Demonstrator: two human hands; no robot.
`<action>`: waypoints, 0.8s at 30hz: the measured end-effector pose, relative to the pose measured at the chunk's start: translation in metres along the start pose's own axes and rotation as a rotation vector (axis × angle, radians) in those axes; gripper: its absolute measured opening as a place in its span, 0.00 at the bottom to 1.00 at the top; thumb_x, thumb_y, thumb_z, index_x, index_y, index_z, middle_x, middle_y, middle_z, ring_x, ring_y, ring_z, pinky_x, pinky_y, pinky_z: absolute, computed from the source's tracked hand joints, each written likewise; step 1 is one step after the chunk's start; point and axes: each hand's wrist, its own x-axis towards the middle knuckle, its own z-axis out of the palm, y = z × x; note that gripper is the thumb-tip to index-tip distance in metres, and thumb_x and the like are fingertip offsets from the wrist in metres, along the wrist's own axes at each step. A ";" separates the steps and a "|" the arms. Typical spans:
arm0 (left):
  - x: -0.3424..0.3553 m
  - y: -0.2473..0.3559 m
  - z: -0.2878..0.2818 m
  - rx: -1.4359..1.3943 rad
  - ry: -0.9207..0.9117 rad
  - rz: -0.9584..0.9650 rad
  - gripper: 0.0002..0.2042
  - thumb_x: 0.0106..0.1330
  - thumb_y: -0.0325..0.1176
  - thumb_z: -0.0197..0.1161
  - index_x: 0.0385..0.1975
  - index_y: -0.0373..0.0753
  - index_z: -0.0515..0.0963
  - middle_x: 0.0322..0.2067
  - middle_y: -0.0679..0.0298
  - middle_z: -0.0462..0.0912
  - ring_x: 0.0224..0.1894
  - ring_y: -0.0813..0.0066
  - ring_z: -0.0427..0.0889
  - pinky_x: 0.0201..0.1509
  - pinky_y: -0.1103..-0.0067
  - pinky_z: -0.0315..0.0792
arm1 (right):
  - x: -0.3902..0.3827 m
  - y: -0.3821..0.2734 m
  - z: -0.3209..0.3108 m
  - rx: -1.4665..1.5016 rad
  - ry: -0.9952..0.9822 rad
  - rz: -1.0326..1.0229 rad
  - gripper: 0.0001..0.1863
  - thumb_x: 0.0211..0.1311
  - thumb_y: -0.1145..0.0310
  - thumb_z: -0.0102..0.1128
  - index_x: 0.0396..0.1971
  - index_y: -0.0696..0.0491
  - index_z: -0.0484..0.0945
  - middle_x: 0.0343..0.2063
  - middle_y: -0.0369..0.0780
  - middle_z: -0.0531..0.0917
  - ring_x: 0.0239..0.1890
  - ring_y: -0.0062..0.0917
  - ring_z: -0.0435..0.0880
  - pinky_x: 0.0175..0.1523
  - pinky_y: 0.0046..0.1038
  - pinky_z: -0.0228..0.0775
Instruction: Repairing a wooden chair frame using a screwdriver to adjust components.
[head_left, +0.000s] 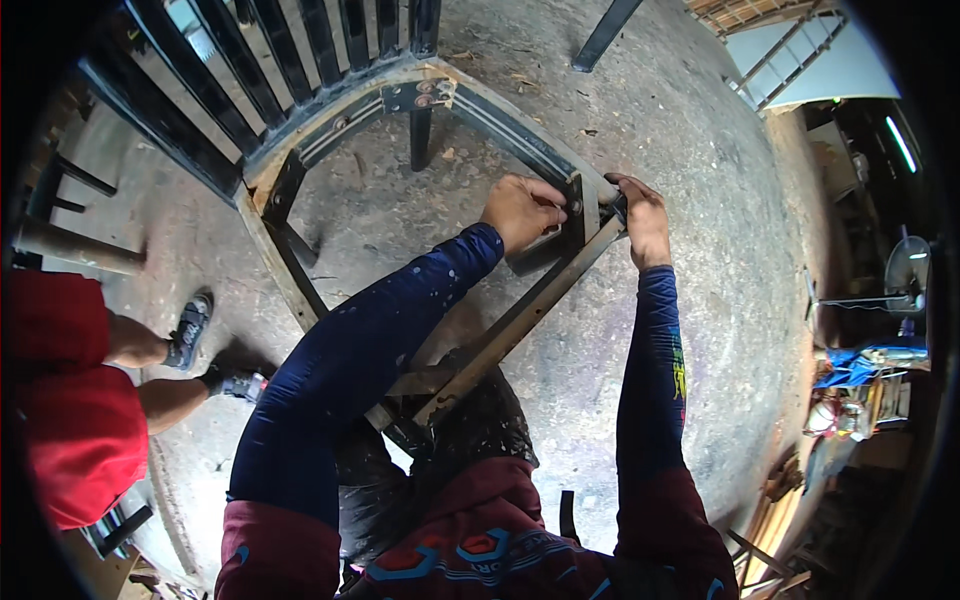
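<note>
A wooden chair frame [535,305] with no seat panel stands in front of me, its black slatted backrest [280,62] toward the upper left. My left hand [522,212] reaches inside the frame to the right-hand corner. Its fingertips are pinched beside a bolt on the dark corner brace [576,205]; whatever they hold is too small to make out. Around the outside of that same corner, my right hand [645,220] is closed, with its fingers curled over the wood. More bolts [425,94] show in the far corner brace.
On the left stands a person in red [75,400], feet near the frame. Another dark chair leg [605,35] rises from the concrete floor [720,300] at the top. Along the right are a fan [908,270], a blue cloth [865,362] and stacked wood strips [770,540].
</note>
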 end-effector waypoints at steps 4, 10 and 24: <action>0.001 -0.012 -0.001 0.186 -0.025 0.064 0.07 0.55 0.24 0.68 0.33 0.30 0.84 0.27 0.56 0.86 0.28 0.72 0.85 0.33 0.79 0.78 | -0.005 -0.007 0.004 -0.043 0.017 0.003 0.17 0.67 0.67 0.49 0.42 0.62 0.83 0.38 0.40 0.85 0.41 0.23 0.80 0.52 0.22 0.69; -0.001 -0.010 0.002 0.519 0.114 0.420 0.06 0.52 0.28 0.67 0.28 0.34 0.83 0.29 0.47 0.82 0.33 0.47 0.82 0.40 0.66 0.76 | -0.008 -0.013 0.012 -0.110 0.059 -0.018 0.17 0.67 0.67 0.48 0.41 0.63 0.82 0.37 0.39 0.84 0.41 0.23 0.79 0.51 0.22 0.68; -0.020 0.034 0.013 1.016 0.046 0.652 0.04 0.56 0.24 0.55 0.29 0.33 0.76 0.30 0.51 0.81 0.34 0.54 0.83 0.38 0.66 0.77 | -0.007 -0.014 0.007 -0.025 0.029 0.050 0.17 0.68 0.66 0.48 0.43 0.60 0.83 0.35 0.38 0.84 0.37 0.22 0.78 0.48 0.21 0.68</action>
